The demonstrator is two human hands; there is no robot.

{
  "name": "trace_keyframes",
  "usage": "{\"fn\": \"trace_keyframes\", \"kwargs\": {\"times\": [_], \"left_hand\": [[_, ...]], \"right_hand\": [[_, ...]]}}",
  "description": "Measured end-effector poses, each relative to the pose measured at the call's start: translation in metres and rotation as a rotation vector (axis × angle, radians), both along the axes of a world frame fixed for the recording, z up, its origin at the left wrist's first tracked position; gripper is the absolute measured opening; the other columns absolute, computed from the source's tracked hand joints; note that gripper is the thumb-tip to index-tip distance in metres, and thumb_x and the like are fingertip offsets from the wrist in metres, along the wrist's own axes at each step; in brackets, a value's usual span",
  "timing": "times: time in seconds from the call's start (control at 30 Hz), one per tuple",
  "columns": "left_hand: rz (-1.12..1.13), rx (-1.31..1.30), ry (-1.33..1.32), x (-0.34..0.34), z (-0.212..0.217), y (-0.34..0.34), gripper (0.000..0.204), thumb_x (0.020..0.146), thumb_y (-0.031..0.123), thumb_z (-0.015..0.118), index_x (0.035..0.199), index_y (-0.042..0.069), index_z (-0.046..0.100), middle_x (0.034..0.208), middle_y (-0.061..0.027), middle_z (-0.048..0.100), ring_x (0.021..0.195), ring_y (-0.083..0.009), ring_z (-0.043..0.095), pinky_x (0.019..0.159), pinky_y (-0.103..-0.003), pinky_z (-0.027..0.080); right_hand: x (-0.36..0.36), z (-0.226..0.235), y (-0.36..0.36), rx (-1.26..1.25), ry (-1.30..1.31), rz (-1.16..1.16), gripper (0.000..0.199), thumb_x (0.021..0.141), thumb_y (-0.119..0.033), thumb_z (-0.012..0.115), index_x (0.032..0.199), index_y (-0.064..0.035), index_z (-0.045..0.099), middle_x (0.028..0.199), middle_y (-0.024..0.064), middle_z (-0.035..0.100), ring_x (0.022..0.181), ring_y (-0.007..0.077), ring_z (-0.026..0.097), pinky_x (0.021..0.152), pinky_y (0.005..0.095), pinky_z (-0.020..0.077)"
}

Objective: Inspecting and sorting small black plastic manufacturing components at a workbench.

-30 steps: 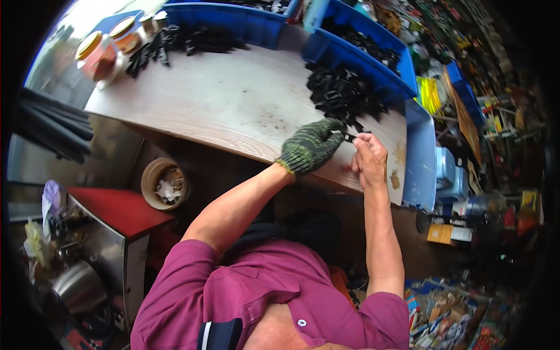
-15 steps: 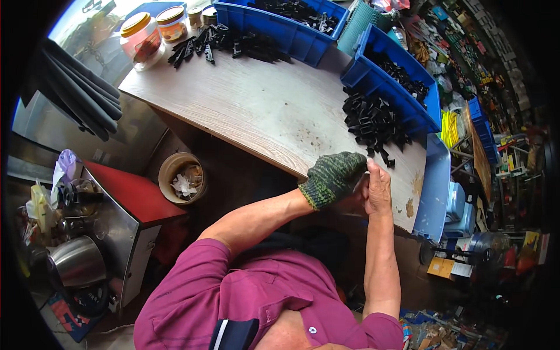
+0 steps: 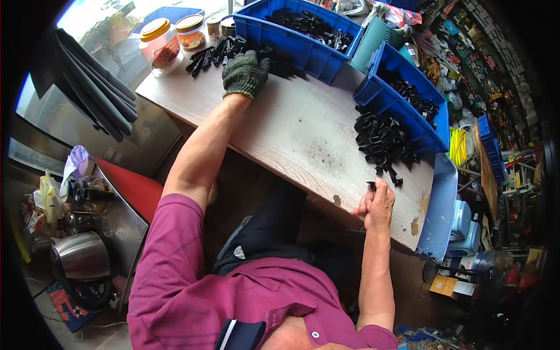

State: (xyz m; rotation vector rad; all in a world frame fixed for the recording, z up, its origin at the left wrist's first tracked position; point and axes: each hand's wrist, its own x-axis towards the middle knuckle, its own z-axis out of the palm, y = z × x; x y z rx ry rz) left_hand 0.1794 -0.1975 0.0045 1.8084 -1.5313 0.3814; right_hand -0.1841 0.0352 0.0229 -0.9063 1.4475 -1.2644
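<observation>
- Black pieces (image 3: pixel 284 63) are lying in a loose pile at the fingers of the left hand (image 3: pixel 247 74), spreading out to both sides of it.
- That hand, wearing a dark green knitted glove, is reaching palm down onto the pile; whether its fingers are gripping anything I cannot tell, as the glove is hiding their undersides.
- The right hand (image 3: pixel 378 204), bare, is pinching a small black piece (image 3: pixel 371 185) at its fingertips, near the front edge of the table (image 3: pixel 303 131).
- Just beyond the right hand, a second black heap (image 3: pixel 383 139) is resting on the tabletop, a few bits straggling toward the fingertips.
- Behind that heap, a blue bin (image 3: pixel 402 115) is holding more black parts.
- Beyond the left hand and to its right, another blue bin (image 3: pixel 291 48) is also holding black parts.
- Left of the gloved hand, a yellow-lidded jar (image 3: pixel 160 49) is standing.
</observation>
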Motion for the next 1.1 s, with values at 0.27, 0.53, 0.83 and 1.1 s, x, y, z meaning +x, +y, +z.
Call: {"fn": "trace_keyframes", "kwargs": {"times": [0.27, 0.53, 0.83, 1.1], "left_hand": [[-0.049, 0.232, 0.054, 0.006, -0.004, 0.002, 0.024, 0.091, 0.035, 0.060, 0.095, 0.011, 0.065, 0.091, -0.0179, 0.069, 0.086, -0.0398, 0.066, 0.076, -0.052, 0.051], [-0.356, 0.102, 0.341, -0.029, 0.001, 0.084, 0.024, 0.096, 0.026, 0.062, 0.115, 0.012, 0.065, 0.104, -0.0152, 0.071, 0.098, -0.0366, 0.067, 0.085, -0.045, 0.052], [-0.984, 0.401, 0.690, -0.141, 0.020, 0.179, 0.025, 0.100, 0.018, 0.056, 0.118, 0.012, 0.072, 0.099, -0.0174, 0.067, 0.088, -0.0375, 0.065, 0.075, -0.046, 0.051], [-1.189, 0.396, 0.548, -0.205, 0.001, 0.200, 0.027, 0.097, 0.025, 0.062, 0.114, 0.004, 0.065, 0.101, -0.0198, 0.069, 0.090, -0.0391, 0.066, 0.073, -0.045, 0.052]], "right_hand": [[-0.004, -0.005, 0.001, -0.050, -0.028, -0.011, 0.032, 0.099, -0.038, 0.054, 0.082, -0.0108, 0.050, 0.047, -0.0027, 0.033, 0.037, 0.0096, 0.040, 0.030, 0.0326, 0.0493], [0.003, 0.000, 0.002, -0.058, -0.029, -0.099, 0.035, 0.099, -0.040, 0.053, 0.080, -0.0105, 0.050, 0.047, -0.0026, 0.033, 0.037, 0.0097, 0.039, 0.031, 0.0331, 0.0490], [0.014, 0.009, 0.000, 0.008, -0.150, -0.326, 0.039, 0.099, -0.042, 0.044, 0.079, -0.0085, 0.049, 0.048, -0.0013, 0.027, 0.039, 0.0135, 0.035, 0.033, 0.0399, 0.0487], [0.013, -0.002, 0.006, -0.059, -0.084, -0.392, 0.040, 0.098, -0.041, 0.047, 0.085, -0.0037, 0.056, 0.057, 0.0033, 0.046, 0.036, 0.0144, 0.037, 0.034, 0.0313, 0.0376]]}}
